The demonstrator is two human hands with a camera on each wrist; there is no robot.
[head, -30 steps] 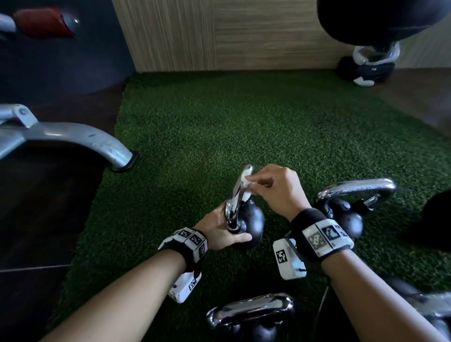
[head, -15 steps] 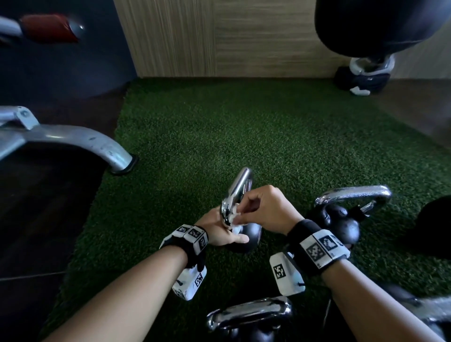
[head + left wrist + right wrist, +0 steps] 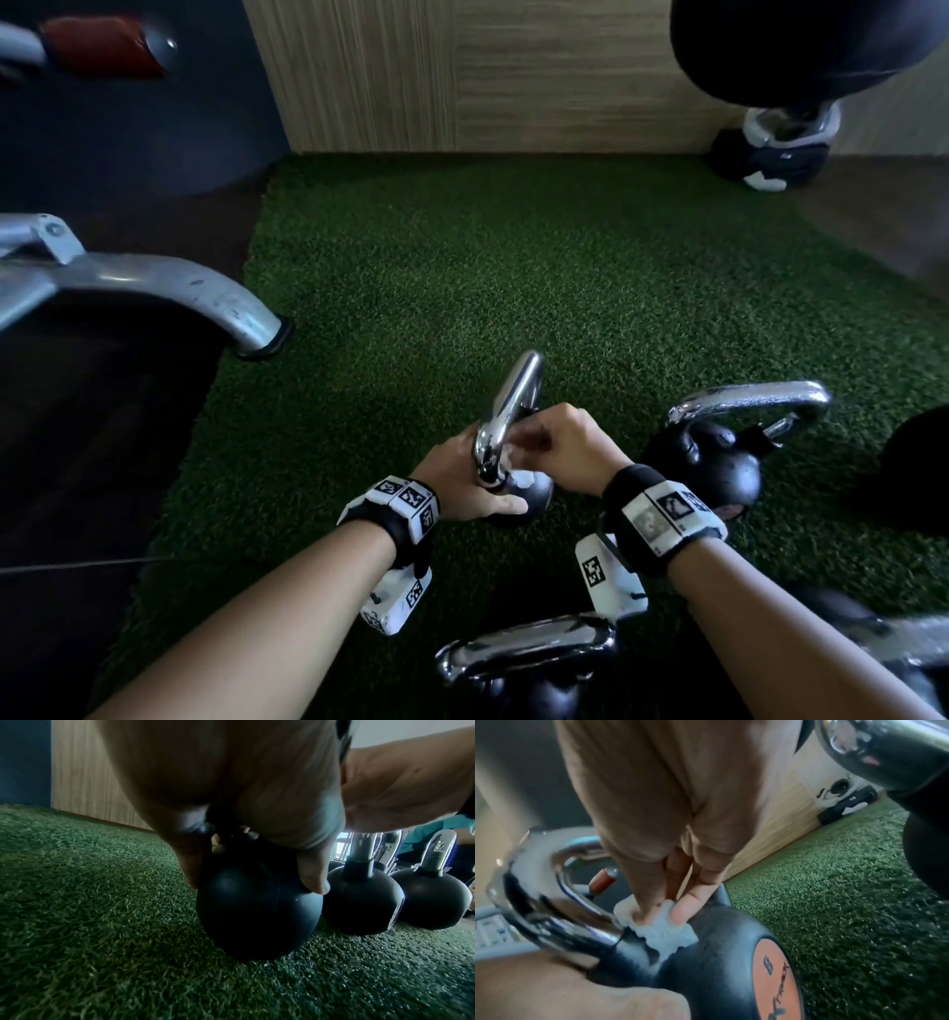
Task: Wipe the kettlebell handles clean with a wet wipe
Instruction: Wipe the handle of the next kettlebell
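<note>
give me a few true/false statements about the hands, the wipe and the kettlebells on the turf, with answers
1. The right hand pinches a white wet wipe at the foot of the chrome handle. True.
2. The left hand rests flat on the turf, away from every kettlebell. False: it holds the black ball of the kettlebell being wiped.
3. That kettlebell stands on green turf. True.
4. It is the only kettlebell in view. False: another kettlebell stands to its right and a nearer chrome handle shows below the hands.
5. The wipe lies dropped on the turf. False: the right hand's fingers hold it on the kettlebell.
</note>
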